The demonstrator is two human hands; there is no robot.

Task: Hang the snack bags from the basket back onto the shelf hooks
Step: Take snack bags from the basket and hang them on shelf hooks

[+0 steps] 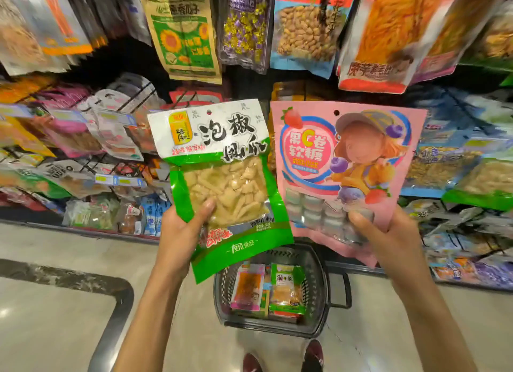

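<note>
- Left hand (177, 233): grips the lower left corner of the green-and-white bag (222, 174), thumb on the clear window.
- Green-and-white bag: held in front of the shelf, long axis near upright, top leaning left, hang hole uppermost.
- Right hand (388, 233): grips the pink bag (347, 172) at its lower edge, thumb on the front.
- Pink bag: just beside the green one, long axis upright, hang hole at top.
- Basket (323, 263): dark, on the floor below both bags, between the forearms; several small packets (286, 288) lie flat inside.
- Hanging bags (183, 33): rows above and behind.
</note>
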